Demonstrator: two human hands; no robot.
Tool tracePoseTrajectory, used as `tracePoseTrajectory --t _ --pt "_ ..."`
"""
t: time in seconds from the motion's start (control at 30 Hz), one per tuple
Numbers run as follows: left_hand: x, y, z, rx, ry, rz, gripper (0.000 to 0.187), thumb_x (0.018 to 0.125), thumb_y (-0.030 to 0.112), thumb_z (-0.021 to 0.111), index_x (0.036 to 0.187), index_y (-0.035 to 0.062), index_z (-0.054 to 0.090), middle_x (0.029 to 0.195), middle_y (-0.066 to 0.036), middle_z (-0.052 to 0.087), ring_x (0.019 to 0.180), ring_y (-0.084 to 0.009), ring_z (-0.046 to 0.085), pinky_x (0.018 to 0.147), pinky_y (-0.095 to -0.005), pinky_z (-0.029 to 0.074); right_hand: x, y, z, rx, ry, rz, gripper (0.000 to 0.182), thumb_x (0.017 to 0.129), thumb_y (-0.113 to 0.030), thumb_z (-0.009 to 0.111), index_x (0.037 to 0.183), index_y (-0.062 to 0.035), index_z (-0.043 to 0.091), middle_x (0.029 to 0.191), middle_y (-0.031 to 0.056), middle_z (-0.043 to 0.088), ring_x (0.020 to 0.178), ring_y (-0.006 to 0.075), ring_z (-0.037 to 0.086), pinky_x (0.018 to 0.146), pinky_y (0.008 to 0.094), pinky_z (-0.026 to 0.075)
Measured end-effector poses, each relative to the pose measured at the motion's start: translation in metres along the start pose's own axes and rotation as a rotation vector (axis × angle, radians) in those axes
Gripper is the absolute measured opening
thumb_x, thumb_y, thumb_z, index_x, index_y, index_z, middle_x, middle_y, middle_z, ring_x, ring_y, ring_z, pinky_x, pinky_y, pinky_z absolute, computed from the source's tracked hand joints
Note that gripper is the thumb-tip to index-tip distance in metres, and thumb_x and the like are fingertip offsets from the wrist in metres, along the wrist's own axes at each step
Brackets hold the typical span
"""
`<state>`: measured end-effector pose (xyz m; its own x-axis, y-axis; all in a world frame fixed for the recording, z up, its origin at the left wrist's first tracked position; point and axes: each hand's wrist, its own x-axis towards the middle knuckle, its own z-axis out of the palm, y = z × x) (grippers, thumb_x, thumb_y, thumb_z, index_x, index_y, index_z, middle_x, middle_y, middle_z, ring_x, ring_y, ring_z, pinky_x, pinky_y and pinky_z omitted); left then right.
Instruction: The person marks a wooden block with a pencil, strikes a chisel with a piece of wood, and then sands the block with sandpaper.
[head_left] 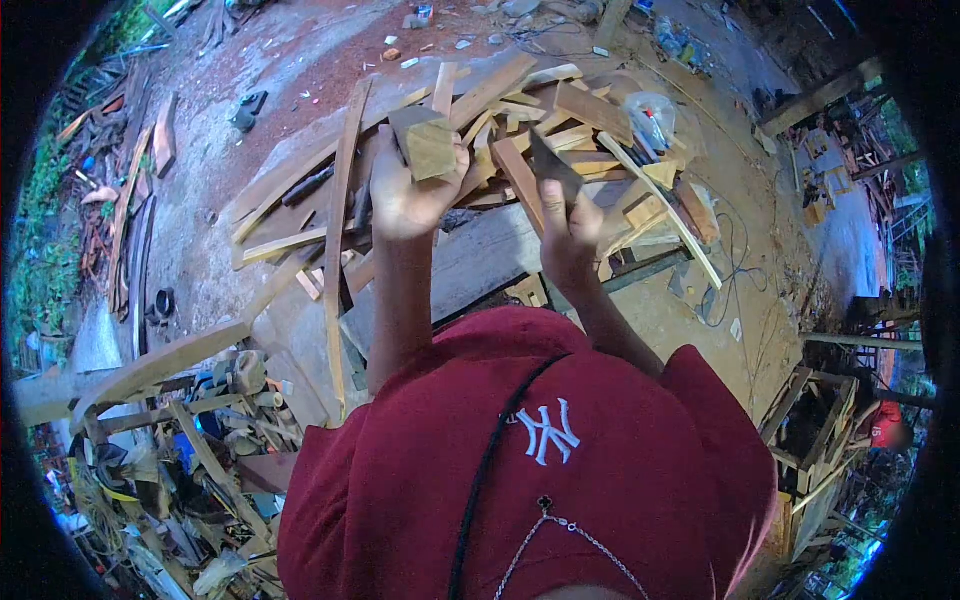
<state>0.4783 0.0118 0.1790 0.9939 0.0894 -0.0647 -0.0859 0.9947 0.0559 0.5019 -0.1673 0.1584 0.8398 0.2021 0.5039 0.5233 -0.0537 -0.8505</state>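
Observation:
My left hand (415, 200) is wrapped round a thick wooden block (430, 148), its squared end facing me. To the right, my right hand (570, 222) grips a thin dark flat piece (552, 168) that points up and to the left; its material is hard to make out. The two held things are apart. Beneath and beyond both hands lies a heap of cut wood (495, 90), with boards and offcuts at many angles. A long grey plank (480, 250) lies under my forearms.
A long narrow board (343, 230) stands out left of the heap. Plastic bag (650, 118) at its upper right, cable (738, 270) on the ground to the right. Cluttered scrap (215, 440) lies lower left. A wooden frame (815, 420) and a person in red (884, 425) are at the right edge.

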Motion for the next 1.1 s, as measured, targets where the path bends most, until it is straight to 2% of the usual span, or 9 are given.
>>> tracePoseTrajectory --t 0.03,0.1,0.2,0.27,0.6,0.7,0.8,1.0,1.1 --pt "0.001 -0.001 -0.001 -0.009 0.026 0.019 0.032 0.09 0.03 0.041 0.1 0.0015 0.053 0.089 -0.011 0.058 0.082 -0.0247 0.053 0.076 -0.0378 0.043 -0.005 -0.002 -0.005 -0.055 -0.103 0.134 0.024 0.09 -0.015 0.046 0.093 0.0059 0.056 0.068 0.0092 0.055 0.062 0.0135 0.051 0.059 0.0278 0.042" --pt "0.004 0.0 -0.005 -0.026 0.079 0.056 0.035 0.092 0.032 0.039 0.104 0.0018 0.051 0.094 -0.012 0.058 0.089 -0.0249 0.054 0.079 -0.0392 0.045 0.0 0.0 0.0 0.031 -0.06 0.045 0.023 0.09 -0.016 0.046 0.09 0.0055 0.056 0.067 0.0084 0.054 0.061 0.013 0.05 0.059 0.0275 0.041" --pt "0.004 -0.001 0.001 -0.08 -0.166 -0.128 0.034 0.094 0.03 0.035 0.115 0.0051 0.047 0.104 -0.011 0.057 0.102 -0.0248 0.053 0.086 -0.0418 0.045 0.008 -0.011 0.001 0.193 -0.061 0.066 0.024 0.091 -0.016 0.045 0.082 0.0041 0.054 0.065 0.0051 0.051 0.062 0.0101 0.046 0.059 0.025 0.039" --pt "0.002 -0.013 0.01 0.022 0.003 0.041 0.031 0.091 0.025 0.045 0.11 0.0009 0.05 0.105 -0.012 0.057 0.101 -0.0234 0.055 0.087 -0.0381 0.047 0.016 -0.018 -0.002 0.265 -0.071 0.07 0.024 0.091 -0.016 0.044 0.08 0.003 0.054 0.066 0.0036 0.051 0.062 0.0087 0.044 0.057 0.0238 0.038" --pt "-0.011 -0.035 0.034 0.182 0.142 0.203 0.024 0.083 0.007 0.059 0.104 0.001 0.052 0.104 -0.011 0.058 0.101 -0.0221 0.055 0.089 -0.0372 0.047 0.029 -0.022 -0.005 0.664 -0.123 0.284 0.027 0.094 -0.024 0.04 0.099 -0.0008 0.053 0.084 0.0006 0.055 0.075 0.0068 0.048 0.069 0.0234 0.041" --pt "-0.015 -0.041 0.04 0.224 0.186 0.253 0.023 0.082 0.005 0.059 0.104 0.0012 0.052 0.103 -0.01 0.058 0.098 -0.0205 0.056 0.089 -0.0348 0.046 0.029 -0.026 -0.01 0.815 -0.129 0.372 0.031 0.094 -0.026 0.04 0.106 -0.0003 0.052 0.092 0.0032 0.057 0.081 0.0093 0.053 0.076 0.0252 0.043" --pt "-0.016 -0.042 0.039 0.249 0.146 0.27 0.03 0.083 0.007 0.057 0.111 0.0006 0.048 0.11 -0.011 0.055 0.105 -0.0207 0.052 0.094 -0.0368 0.042 0.032 -0.023 -0.016 0.969 -0.172 0.475 0.037 0.094 -0.026 0.039 0.117 0.0022 0.044 0.112 0.0123 0.053 0.101 0.021 0.053 0.088 0.0345 0.042" --pt "-0.016 -0.047 0.038 0.341 0.044 0.341 0.025 0.081 0.003 0.058 0.106 0.0021 0.052 0.104 -0.008 0.058 0.1 -0.0166 0.055 0.089 -0.0331 0.044 0.035 -0.034 -0.02 1.071 -0.236 0.523 0.043 0.093 -0.033 0.036 0.119 0.0021 0.042 0.115 0.0129 0.051 0.105 0.0222 0.051 0.09 0.0357 0.039" --pt "-0.014 -0.053 0.033 0.343 0.083 0.422 0.031 0.08 -0.002 0.058 0.109 0.0038 0.05 0.105 -0.007 0.058 0.099 -0.0165 0.055 0.088 -0.0326 0.044 0.034 -0.041 -0.019 1.098 -0.194 0.557 0.04 0.095 -0.031 0.036 0.115 0.0028 0.046 0.106 0.0107 0.055 0.098 0.0173 0.053 0.086 0.0304 0.041"
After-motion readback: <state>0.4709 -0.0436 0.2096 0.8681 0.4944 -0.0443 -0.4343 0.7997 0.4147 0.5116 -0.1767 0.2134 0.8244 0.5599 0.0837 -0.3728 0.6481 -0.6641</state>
